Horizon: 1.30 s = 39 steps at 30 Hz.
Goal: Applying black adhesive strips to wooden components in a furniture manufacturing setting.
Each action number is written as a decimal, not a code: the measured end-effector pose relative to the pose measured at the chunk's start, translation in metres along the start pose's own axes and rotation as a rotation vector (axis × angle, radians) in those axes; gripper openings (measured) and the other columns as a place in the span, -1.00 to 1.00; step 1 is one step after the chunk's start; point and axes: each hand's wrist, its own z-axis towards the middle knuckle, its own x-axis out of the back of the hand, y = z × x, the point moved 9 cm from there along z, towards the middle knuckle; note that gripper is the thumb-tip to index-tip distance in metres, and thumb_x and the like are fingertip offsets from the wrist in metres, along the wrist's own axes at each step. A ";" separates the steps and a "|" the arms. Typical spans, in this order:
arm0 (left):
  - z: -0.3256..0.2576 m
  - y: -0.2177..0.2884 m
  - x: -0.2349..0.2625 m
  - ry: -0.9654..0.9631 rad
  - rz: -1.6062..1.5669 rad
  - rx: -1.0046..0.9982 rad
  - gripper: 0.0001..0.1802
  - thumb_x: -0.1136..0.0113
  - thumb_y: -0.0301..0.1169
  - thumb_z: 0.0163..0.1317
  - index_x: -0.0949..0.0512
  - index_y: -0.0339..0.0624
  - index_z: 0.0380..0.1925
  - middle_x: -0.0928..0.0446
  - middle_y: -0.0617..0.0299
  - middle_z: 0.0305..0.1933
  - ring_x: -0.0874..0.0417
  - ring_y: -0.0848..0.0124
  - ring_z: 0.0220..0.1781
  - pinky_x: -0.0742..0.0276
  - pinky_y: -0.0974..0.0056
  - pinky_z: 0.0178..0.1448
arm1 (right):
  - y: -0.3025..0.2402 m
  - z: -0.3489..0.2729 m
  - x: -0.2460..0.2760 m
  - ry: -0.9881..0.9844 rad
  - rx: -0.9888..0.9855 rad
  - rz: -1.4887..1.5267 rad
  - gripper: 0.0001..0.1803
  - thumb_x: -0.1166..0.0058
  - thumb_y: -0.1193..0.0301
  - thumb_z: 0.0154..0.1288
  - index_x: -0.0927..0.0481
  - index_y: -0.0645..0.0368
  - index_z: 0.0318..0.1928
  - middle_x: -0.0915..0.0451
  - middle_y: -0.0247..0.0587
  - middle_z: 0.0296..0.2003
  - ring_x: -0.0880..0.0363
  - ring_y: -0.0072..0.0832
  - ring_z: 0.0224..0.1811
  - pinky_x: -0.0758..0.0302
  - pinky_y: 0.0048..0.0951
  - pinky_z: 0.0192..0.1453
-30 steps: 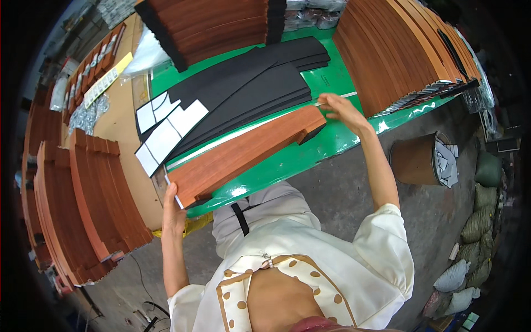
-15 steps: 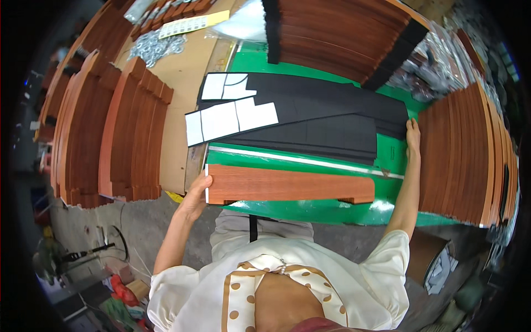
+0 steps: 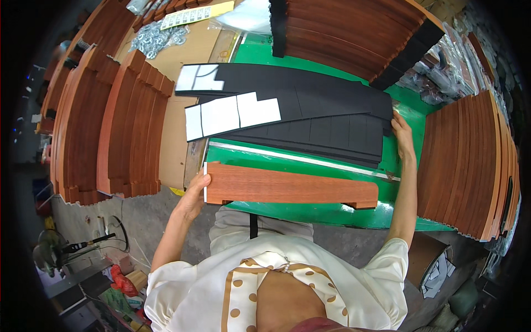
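My left hand (image 3: 194,195) grips the white-edged left end of a reddish-brown wooden board (image 3: 293,185), its thumb on the top face. The board lies level along the near side of the green work surface, with a small notch near each end of its lower edge. My right hand (image 3: 402,133) is at the right end of the uppermost black sheet (image 3: 326,91), fingers closed at its corner. More long black sheets (image 3: 310,138) lie fanned out beneath it. White patches with dark lines, one (image 3: 232,114) on the nearer sheets, cover their left ends.
Stacked brown boards stand at left (image 3: 135,133), at right (image 3: 456,160) and at the far side (image 3: 343,39). Metal links (image 3: 157,40) and a yellow printed strip (image 3: 197,15) lie on cardboard at the far left. A fan (image 3: 52,252) stands on the floor at lower left.
The uppermost black sheet has slid left, its white patch now sticking out further over the cardboard. My right hand has moved left with it. The wooden board has barely shifted in my left hand.
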 end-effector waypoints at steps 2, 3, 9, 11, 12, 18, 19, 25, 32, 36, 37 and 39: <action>-0.001 0.002 -0.003 -0.013 -0.003 0.006 -0.03 -0.22 0.21 -0.03 -0.22 -0.05 0.32 -0.26 0.13 0.33 -0.24 0.24 0.38 -0.23 0.08 0.34 | -0.004 -0.003 -0.011 0.004 -0.010 -0.026 -0.47 0.05 0.38 0.35 -0.30 0.25 0.30 -0.34 -0.05 0.27 -0.28 -0.29 0.32 -0.18 -0.38 0.37; 0.001 0.003 -0.005 -0.026 -0.004 0.009 -0.04 -0.22 0.21 -0.03 -0.23 -0.05 0.32 -0.27 0.14 0.32 -0.24 0.24 0.38 -0.23 0.09 0.34 | -0.005 -0.004 -0.012 -0.016 -0.016 -0.045 -0.46 0.04 0.36 0.35 -0.29 0.25 0.30 -0.32 -0.04 0.28 -0.27 -0.30 0.33 -0.19 -0.37 0.37; 0.005 -0.006 0.008 -0.036 -0.034 -0.055 -0.12 -0.21 0.17 0.03 -0.27 -0.09 0.27 -0.35 0.16 0.25 -0.34 0.29 0.30 -0.26 0.17 0.32 | -0.007 -0.024 -0.013 -0.037 -0.009 0.190 -0.31 0.07 0.18 0.41 -0.05 0.25 0.40 -0.15 -0.04 0.37 -0.18 -0.25 0.37 -0.20 -0.24 0.38; 0.008 -0.011 0.021 -0.007 -0.044 -0.080 -0.16 -0.19 0.18 0.07 -0.29 -0.12 0.24 -0.38 0.18 0.23 -0.39 0.30 0.27 -0.29 0.12 0.29 | 0.000 -0.040 -0.006 0.010 -0.030 0.225 -0.33 0.10 0.16 0.43 -0.08 0.28 0.38 -0.16 -0.03 0.36 -0.18 -0.27 0.38 -0.15 -0.26 0.41; 0.010 -0.013 0.020 -0.029 -0.036 -0.077 -0.16 -0.19 0.18 0.07 -0.29 -0.12 0.24 -0.38 0.18 0.23 -0.39 0.30 0.27 -0.29 0.12 0.29 | 0.006 -0.046 -0.010 -0.017 -0.038 0.279 -0.32 0.11 0.14 0.43 -0.08 0.27 0.38 -0.15 -0.04 0.36 -0.18 -0.27 0.38 -0.13 -0.26 0.42; 0.016 -0.014 0.018 -0.039 -0.047 -0.047 -0.12 -0.21 0.17 0.07 -0.24 -0.12 0.27 -0.36 0.16 0.24 -0.36 0.27 0.29 -0.27 0.05 0.30 | -0.010 -0.088 -0.036 -0.074 -0.046 0.194 -0.30 0.19 0.13 0.46 0.00 0.33 0.39 0.00 0.04 0.41 0.12 -0.20 0.49 0.03 -0.19 0.49; 0.014 -0.012 0.013 -0.052 -0.054 -0.037 -0.11 -0.22 0.18 0.06 -0.23 -0.12 0.27 -0.35 0.15 0.25 -0.36 0.26 0.30 -0.27 0.05 0.30 | -0.011 -0.093 -0.031 -0.039 -0.051 0.275 -0.31 0.19 0.14 0.47 0.00 0.33 0.39 0.01 0.06 0.41 0.12 -0.19 0.49 0.04 -0.17 0.49; 0.017 -0.002 0.004 -0.204 0.010 0.000 -0.04 -0.25 0.18 0.00 -0.19 -0.11 0.32 -0.27 0.12 0.31 -0.28 0.26 0.35 -0.21 0.09 0.36 | 0.030 -0.188 0.014 0.410 0.030 0.706 -0.48 0.13 0.31 0.42 -0.20 0.31 0.28 -0.35 0.03 0.19 -0.32 -0.24 0.24 -0.31 -0.18 0.31; 0.003 -0.008 0.001 -0.222 -0.013 0.028 0.03 -0.32 0.17 -0.09 -0.17 -0.12 0.31 -0.30 0.12 0.27 -0.29 0.24 0.34 -0.26 0.06 0.34 | 0.051 -0.350 -0.126 0.021 -0.243 1.164 -0.60 0.05 0.27 0.38 -0.40 0.27 0.09 -0.53 -0.11 -0.06 -0.52 -0.31 -0.03 -0.48 -0.18 0.12; -0.030 -0.032 -0.008 -0.260 -0.034 0.046 0.05 -0.34 0.16 -0.12 -0.16 -0.10 0.31 -0.30 0.13 0.26 -0.31 0.24 0.33 -0.31 0.06 0.30 | 0.030 -0.390 -0.237 -0.166 -0.358 1.014 -0.18 -0.04 -0.01 0.29 -0.10 0.24 0.36 -0.16 0.02 0.35 -0.14 -0.17 0.39 -0.20 -0.04 0.35; -0.042 -0.034 -0.014 -0.276 -0.030 0.020 0.01 -0.33 0.13 -0.10 -0.17 -0.11 0.30 -0.31 0.14 0.27 -0.34 0.24 0.32 -0.31 0.09 0.31 | 0.030 -0.390 -0.252 -0.157 -0.350 1.019 -0.18 -0.04 -0.01 0.29 -0.10 0.24 0.36 -0.16 0.02 0.35 -0.14 -0.17 0.39 -0.20 -0.04 0.35; -0.064 -0.043 -0.029 -0.329 -0.073 -0.020 -0.02 -0.32 0.10 -0.07 -0.18 -0.13 0.30 -0.31 0.16 0.30 -0.36 0.28 0.32 -0.29 0.15 0.35 | 0.027 -0.394 -0.285 -0.306 -0.429 1.002 0.08 -0.10 -0.21 0.12 0.09 0.14 0.42 0.11 -0.07 0.44 0.13 -0.19 0.48 0.00 0.12 0.39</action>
